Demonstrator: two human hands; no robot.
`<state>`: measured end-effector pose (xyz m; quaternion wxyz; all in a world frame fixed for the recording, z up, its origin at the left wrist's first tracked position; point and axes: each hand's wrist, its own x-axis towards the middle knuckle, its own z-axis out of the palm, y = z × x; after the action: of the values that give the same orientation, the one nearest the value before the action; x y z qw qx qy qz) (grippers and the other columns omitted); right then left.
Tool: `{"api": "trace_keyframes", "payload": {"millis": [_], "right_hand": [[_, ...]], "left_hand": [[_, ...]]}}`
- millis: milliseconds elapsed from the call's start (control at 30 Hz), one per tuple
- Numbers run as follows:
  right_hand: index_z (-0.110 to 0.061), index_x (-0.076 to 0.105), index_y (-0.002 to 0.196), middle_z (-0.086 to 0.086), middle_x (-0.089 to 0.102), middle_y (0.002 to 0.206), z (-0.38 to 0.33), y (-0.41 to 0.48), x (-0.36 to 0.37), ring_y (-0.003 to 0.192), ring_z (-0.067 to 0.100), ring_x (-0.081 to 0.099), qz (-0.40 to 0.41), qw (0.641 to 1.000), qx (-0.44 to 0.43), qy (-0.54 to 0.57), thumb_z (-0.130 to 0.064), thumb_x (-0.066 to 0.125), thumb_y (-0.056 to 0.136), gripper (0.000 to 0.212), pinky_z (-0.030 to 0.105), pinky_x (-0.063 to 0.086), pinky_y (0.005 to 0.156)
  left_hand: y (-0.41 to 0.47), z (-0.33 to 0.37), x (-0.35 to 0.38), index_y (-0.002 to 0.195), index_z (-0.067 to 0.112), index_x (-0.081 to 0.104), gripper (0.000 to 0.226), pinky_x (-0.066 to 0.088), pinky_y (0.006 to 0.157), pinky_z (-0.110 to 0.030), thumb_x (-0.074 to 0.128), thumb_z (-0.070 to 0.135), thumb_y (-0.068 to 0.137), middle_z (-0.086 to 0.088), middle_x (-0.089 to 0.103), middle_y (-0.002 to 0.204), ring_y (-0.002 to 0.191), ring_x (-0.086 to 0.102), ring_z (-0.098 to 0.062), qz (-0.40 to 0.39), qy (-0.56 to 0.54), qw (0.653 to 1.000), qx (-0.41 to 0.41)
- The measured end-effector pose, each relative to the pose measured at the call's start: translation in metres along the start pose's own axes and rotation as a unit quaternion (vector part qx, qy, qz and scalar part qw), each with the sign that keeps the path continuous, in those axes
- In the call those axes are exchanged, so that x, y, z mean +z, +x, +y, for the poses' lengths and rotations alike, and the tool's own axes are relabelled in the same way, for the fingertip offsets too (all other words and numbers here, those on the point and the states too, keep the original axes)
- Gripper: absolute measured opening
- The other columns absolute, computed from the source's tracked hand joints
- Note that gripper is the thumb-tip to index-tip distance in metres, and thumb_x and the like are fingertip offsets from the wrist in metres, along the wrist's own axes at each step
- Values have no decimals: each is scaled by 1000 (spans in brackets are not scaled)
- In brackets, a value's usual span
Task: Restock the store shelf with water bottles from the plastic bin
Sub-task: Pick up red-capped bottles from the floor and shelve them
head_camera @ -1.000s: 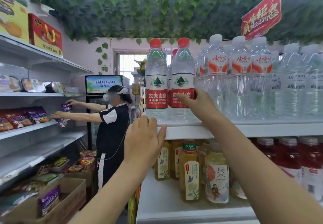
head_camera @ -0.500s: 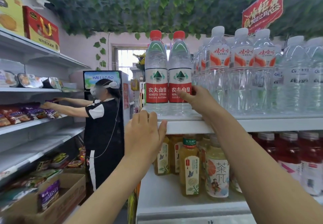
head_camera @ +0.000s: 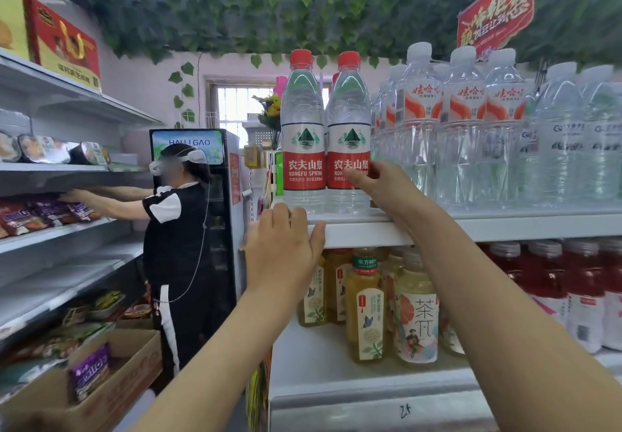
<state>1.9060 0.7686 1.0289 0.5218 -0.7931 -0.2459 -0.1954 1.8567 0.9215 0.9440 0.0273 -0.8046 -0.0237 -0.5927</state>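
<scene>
Hooking over the smooth white lip of the upper shelf (head_camera: 505,226), the left hand (head_camera: 282,249) bends its fingers onto the top, thumb against the front edge. Below it, the lower shelf (head_camera: 319,357) leaves a bare white strip in front of squat, paper-labelled tea bottles (head_camera: 365,310); red drinks (head_camera: 582,293) crowd its right side. The right hand (head_camera: 380,185) grasps the water bottle (head_camera: 348,121), thumb across its red label, fingers hidden behind. That clear, ribbed, red-capped bottle stands upright near the shelf's left front corner, touching a matching second bottle (head_camera: 302,121) on its left and close to the white-capped bottles (head_camera: 464,128) packed on its right. Across the aisle, a cardboard box (head_camera: 128,364) holds a purple packet (head_camera: 89,371).
</scene>
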Motion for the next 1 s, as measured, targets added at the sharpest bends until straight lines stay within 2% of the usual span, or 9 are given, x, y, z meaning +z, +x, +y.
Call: {"api": "trace_keyframes", "payload": {"millis": [67, 167, 233, 400, 633, 733, 833, 933, 1000], "right_hand": [[-16, 58, 117, -13, 59, 88, 0, -1, 0, 76, -2, 51, 2, 1000, 2, -6, -39, 54, 91, 35, 18, 37, 64], [-15, 57, 121, -11, 58, 94, -1, -2, 1, 76, -2, 50, 4, 1000, 2, -13, -39, 54, 91, 38, 24, 38, 77], [-15, 57, 120, -9, 59, 96, -2, -4, 1, 75, -2, 50, 11, 1000, -1, -18, -39, 54, 92, 37, 25, 37, 76], [-15, 59, 112, -3, 62, 101, -4, -11, 2, 88, 13, 55, 16, 996, -2, -83, -40, 57, 89, 34, 27, 39, 77], [-10, 54, 113, 6, 61, 112, 0, -53, -23, 101, 23, 57, -13, 984, -45, -169, -22, 56, 91, 26, 30, 46, 83], [-7, 52, 118, 10, 56, 117, 1, -77, -51, 107, 25, 54, -38, 970, -86, -223, -19, 51, 93, 28, 29, 41, 84], [-5, 41, 133, 13, 49, 130, 4, -97, -84, 119, 27, 47, -66, 957, -89, -269, -23, 47, 95, 42, 33, 39, 93], [-8, 23, 145, 14, 39, 141, 6, -117, -115, 129, 29, 38, -89, 948, -79, -296, -26, 47, 95, 58, 36, 35, 103], [-8, 21, 146, 15, 37, 143, 4, -132, -137, 130, 30, 36, -96, 940, -68, -320, -28, 47, 96, 60, 37, 34, 104]], "left_hand": [[0, -1, -1, 83, 10, 59, 41, 41, 51, -28, 32, 40, 89, -7, 57, 76, 66, 52, -22, -4, 5, 1000, 0], [-1, 0, -2, 87, 9, 59, 37, 39, 53, -29, 38, 39, 89, -7, 57, 79, 69, 52, -22, -20, 3, 1000, 0], [-1, 1, -7, 90, 8, 59, 38, 40, 56, -30, 37, 39, 89, -9, 58, 84, 73, 53, -23, -41, -1, 999, -8], [2, 7, -23, 118, 12, 45, 44, 36, 79, -29, 22, 42, 97, -7, 47, 117, 104, 44, -22, -148, 20, 988, -21], [11, 19, -52, 132, 16, 39, 45, 34, 99, -46, 29, 42, 97, -6, 40, 134, 125, 36, -24, -273, 4, 957, -95], [9, 31, -73, 133, 15, 38, 45, 34, 99, -48, 38, 38, 95, -8, 37, 135, 126, 34, -26, -288, 24, 947, -140], [2, 53, -98, 131, 14, 40, 43, 33, 99, -46, 41, 34, 93, -9, 40, 133, 125, 35, -27, -281, 15, 944, -172], [-8, 81, -122, 130, 13, 42, 42, 35, 98, -44, 41, 34, 94, -9, 41, 132, 123, 37, -27, -286, 9, 946, -149], [-13, 98, -139, 127, 11, 44, 40, 37, 95, -42, 38, 35, 95, -9, 42, 130, 121, 38, -27, -284, -11, 950, -130]]}}
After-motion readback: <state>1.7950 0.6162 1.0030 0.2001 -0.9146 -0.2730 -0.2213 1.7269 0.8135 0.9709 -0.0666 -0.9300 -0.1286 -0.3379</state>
